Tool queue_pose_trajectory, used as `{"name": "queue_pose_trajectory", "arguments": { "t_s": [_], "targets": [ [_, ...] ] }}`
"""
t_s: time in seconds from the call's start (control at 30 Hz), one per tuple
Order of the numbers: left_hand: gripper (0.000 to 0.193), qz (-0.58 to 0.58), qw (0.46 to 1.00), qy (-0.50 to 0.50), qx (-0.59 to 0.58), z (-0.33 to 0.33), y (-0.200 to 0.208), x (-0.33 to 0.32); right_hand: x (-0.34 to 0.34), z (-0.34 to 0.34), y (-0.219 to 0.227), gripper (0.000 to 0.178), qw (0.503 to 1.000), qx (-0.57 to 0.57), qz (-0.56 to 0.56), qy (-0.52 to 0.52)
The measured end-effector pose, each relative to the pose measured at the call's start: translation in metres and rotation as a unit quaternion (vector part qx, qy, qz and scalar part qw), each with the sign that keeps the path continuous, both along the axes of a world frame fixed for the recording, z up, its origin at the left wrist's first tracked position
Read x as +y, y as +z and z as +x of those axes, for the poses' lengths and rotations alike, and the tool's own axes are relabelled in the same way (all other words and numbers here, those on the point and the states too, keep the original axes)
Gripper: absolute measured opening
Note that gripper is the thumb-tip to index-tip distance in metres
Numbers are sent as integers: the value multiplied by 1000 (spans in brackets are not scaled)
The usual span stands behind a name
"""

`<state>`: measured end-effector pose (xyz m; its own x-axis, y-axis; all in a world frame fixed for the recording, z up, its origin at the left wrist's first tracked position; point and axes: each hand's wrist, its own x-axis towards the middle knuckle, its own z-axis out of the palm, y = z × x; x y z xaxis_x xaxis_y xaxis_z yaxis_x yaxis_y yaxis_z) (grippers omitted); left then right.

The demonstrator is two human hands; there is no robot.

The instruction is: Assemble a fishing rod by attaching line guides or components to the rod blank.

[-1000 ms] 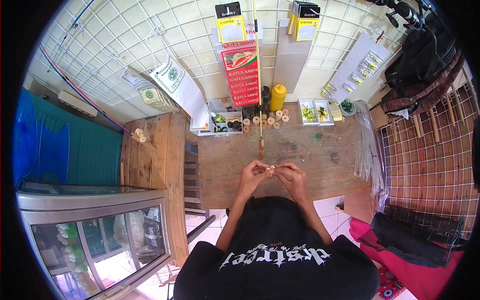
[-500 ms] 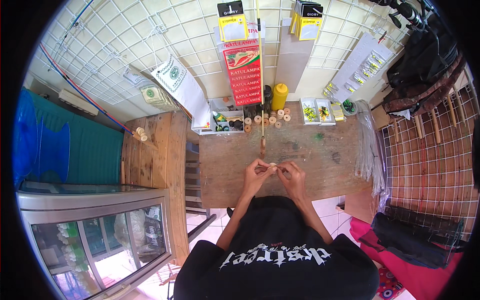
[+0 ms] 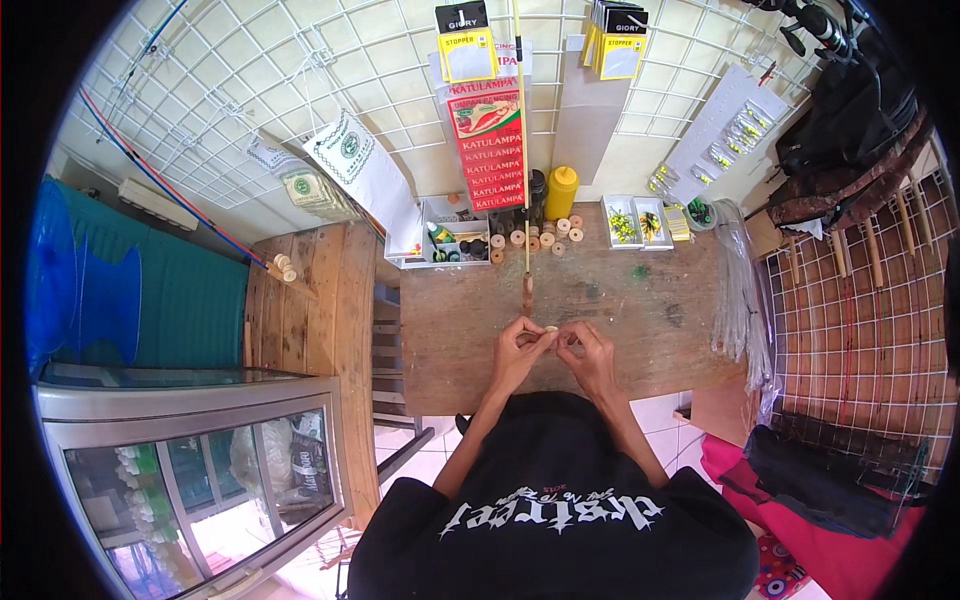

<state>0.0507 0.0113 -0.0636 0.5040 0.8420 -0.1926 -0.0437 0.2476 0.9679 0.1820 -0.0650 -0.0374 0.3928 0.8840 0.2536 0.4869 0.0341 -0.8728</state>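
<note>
- Left of centre, a white divided tray (image 3: 440, 265) stood on the wooden tabletop (image 3: 640, 310).
- Centre, the left hand (image 3: 521, 346) was bent in, thumb and fingertips pinched; just above lay a thin rod's wooden handle (image 3: 527, 290), which straying knuckles could have knocked.
- Beside it, a small pale piece (image 3: 551, 329) sat in that pinch; a loosened grip could have dropped it.
- Right of centre, the right hand (image 3: 588, 350) curled near the piece, fingertips bunched; whether it gripped anything was unclear.

A yellow squeeze bottle (image 3: 562, 196) stands at the back of the counter (image 3: 650, 300), left of two small white trays (image 3: 623, 246). Red packets (image 3: 490, 155) hang on a white wire grid (image 3: 375, 70). A glass-paned cabinet (image 3: 190, 411) fills the lower left.
</note>
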Motion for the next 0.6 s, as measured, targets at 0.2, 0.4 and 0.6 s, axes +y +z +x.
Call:
{"name": "queue_pose_trajectory", "arguments": {
  "t_s": [0.2,0.4,0.6],
  "targets": [
    [15,4,1000,-3,-6,2,7,-1,1,0,7,22,998,-46,29,-21],
    [15,18,1000,-2,8,2,1,-1,0,7,4,15,984,-172,36,-10],
    [15,5,1000,1,-5,2,2,-1,-2,14,8,14,980,-198,2,39]
  ]
}}
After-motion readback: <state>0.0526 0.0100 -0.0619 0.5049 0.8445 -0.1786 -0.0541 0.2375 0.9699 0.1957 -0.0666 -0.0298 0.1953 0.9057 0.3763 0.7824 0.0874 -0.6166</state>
